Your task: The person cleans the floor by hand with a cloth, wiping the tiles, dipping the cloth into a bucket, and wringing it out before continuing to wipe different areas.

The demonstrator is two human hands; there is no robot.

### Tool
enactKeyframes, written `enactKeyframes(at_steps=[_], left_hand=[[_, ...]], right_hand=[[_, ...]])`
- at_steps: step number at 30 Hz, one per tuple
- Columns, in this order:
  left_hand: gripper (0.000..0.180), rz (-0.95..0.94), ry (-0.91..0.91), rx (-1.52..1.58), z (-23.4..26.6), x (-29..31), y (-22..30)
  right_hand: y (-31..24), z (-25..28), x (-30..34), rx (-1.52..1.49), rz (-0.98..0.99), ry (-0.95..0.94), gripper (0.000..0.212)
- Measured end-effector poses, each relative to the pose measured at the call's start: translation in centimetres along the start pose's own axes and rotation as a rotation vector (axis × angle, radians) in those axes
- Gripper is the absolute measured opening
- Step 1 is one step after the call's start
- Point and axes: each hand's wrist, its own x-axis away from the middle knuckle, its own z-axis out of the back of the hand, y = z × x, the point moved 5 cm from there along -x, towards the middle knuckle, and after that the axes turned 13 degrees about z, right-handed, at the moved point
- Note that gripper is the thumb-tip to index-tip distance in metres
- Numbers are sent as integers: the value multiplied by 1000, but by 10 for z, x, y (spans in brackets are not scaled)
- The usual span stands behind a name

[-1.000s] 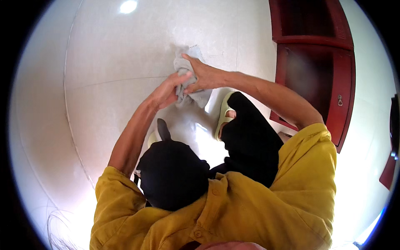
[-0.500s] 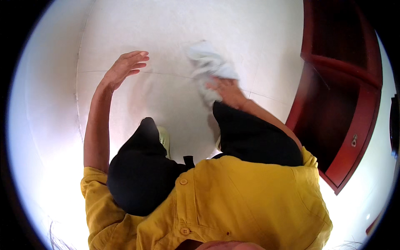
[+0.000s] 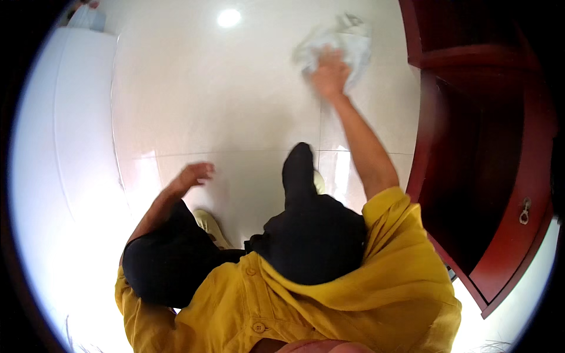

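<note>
Far out in front of me, my right hand (image 3: pixel 331 72) presses down on a crumpled whitish cloth (image 3: pixel 358 42) against the pale tiled floor (image 3: pixel 253 100). Its arm is stretched forward, and motion blurs both the hand and the cloth's edges. The palm and part of the cloth beneath it are hidden from above. Over my left knee, my left hand (image 3: pixel 198 173) hangs in the air with loosely bent, parted fingers, slightly blurred. Nothing shows in it. I am crouching between the two sides, with my knees bent in black trousers.
A dark red wooden cabinet (image 3: pixel 500 235) with open compartments and a small metal pull (image 3: pixel 524 212) stands close on my right. Along the left runs a white wall or panel (image 3: pixel 76 117). A pale bag-like item (image 3: pixel 87 17) is at the far left. My shoes (image 3: pixel 210 226) rest on the floor.
My right hand has slid the cloth forward and slightly right across the floor. My left hand has dropped back toward my left knee. The view has shifted, showing more floor ahead.
</note>
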Motion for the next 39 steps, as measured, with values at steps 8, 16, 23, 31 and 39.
enactKeyframes(at_steps=[8,16,23,31,39], left_hand=[[57,100,55,-175,-61,46,76],[61,167,-89,37,-83,64,112],[54,84,-206,-171,-134,62,208],[53,-6,-344,-571,-196,36,277],[47,12,-330,-663,-171,-35,277]], right_hand=[[-13,38,237,-320,235,-537,76],[176,39,163,14,-278,100,78],[147,2,15,6,-333,335,55],[46,-7,-22,-1029,-172,-11,60],[189,60,180,-883,-653,864,35]])
